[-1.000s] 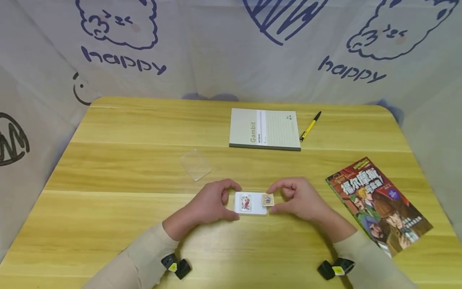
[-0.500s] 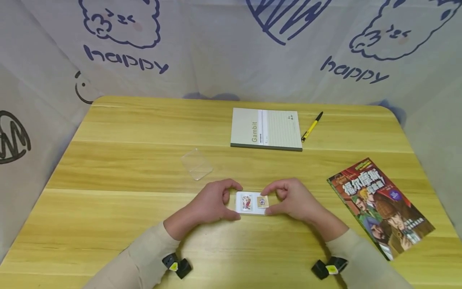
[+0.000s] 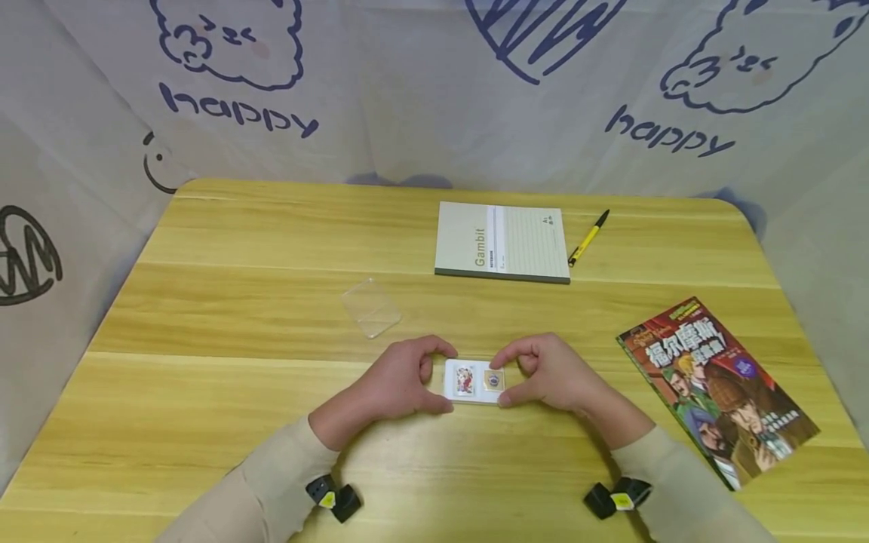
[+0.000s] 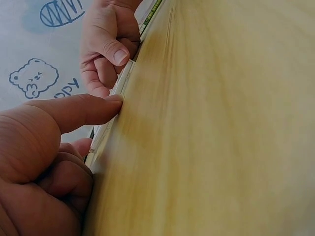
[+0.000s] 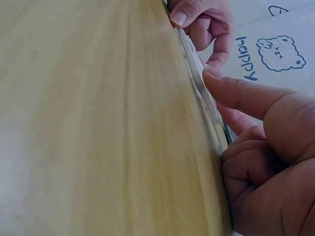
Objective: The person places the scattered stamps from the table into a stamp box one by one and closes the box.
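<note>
2 hands on the white holder point(image 3: 479, 381), which lies flat on the table point(image 3: 204, 302), well in from far edge & roughly midway btwn L & R edges. L hand point(image 3: 407, 379) grips its L end, thumb on near side, index on far side. R hand point(image 3: 548, 377) grips R end the same way; can't tell if its fingertips also touch the tan sq. piece point(image 3: 494, 380) there. Colourful pic. piece point(image 3: 465, 381) sits on the holder's L half, apart from the tan one.

Clear plastic sheet point(image 3: 371, 308) lies flat, near L hand, on the side toward table's far L corner. Gambit notebook point(image 3: 502, 243) nr far edge, yellow/blk pen point(image 3: 588, 238) just beside it, toward far R corner. Illus. book point(image 3: 720, 392) lies askew nr R edge. Drawn-on white cloth point(image 3: 407, 90) hangs behind far edge.
</note>
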A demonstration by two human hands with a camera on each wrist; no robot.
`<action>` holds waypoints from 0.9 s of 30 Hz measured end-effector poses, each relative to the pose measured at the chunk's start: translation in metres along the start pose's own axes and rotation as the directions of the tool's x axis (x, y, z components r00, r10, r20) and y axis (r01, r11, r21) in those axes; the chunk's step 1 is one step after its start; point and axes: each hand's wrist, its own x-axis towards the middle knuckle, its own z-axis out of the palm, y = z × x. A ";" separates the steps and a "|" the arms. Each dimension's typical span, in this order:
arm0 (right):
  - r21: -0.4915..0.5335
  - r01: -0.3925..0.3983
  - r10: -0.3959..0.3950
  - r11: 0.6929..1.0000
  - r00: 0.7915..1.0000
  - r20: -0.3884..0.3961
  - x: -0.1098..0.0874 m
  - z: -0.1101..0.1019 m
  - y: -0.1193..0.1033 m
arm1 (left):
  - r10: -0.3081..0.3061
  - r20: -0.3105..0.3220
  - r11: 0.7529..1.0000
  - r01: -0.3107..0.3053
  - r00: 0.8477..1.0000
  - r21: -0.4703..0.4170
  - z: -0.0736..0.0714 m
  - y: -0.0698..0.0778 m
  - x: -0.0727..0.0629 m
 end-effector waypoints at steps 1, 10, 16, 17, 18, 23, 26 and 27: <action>0.001 0.002 -0.002 1.000 1.000 0.001 0.000 0.000 0.001 | 0.001 0.000 1.000 -0.001 1.000 0.001 0.000 0.000 0.000; -0.014 0.052 -0.052 0.999 0.998 -0.021 -0.001 0.000 0.007 | 0.005 -0.005 1.000 -0.005 1.000 0.008 0.001 -0.001 0.000; -0.091 0.114 -0.119 0.989 0.991 -0.059 -0.013 0.000 0.009 | 0.002 -0.001 1.000 -0.002 1.000 0.004 0.001 0.000 0.000; -0.109 0.118 -0.125 0.987 0.990 -0.064 -0.014 0.001 0.009 | 0.000 -0.001 1.000 0.000 1.000 0.002 0.000 0.001 0.000; -0.123 0.121 -0.130 0.985 0.989 -0.068 -0.015 0.001 0.009 | -0.001 -0.003 1.000 0.001 1.000 0.002 0.000 0.001 0.000; -0.184 0.113 -0.130 0.977 0.988 -0.088 -0.015 0.005 0.011 | 0.001 -0.005 1.000 -0.001 1.000 0.001 0.000 0.000 0.000; -0.192 0.107 -0.128 0.976 0.986 -0.104 -0.015 0.006 0.013 | 0.003 -0.004 1.000 -0.003 1.000 0.005 0.001 0.000 0.001; -0.191 0.108 -0.130 0.976 0.986 -0.108 -0.016 0.007 0.013 | 0.002 -0.004 1.000 -0.002 1.000 0.005 0.001 0.000 0.001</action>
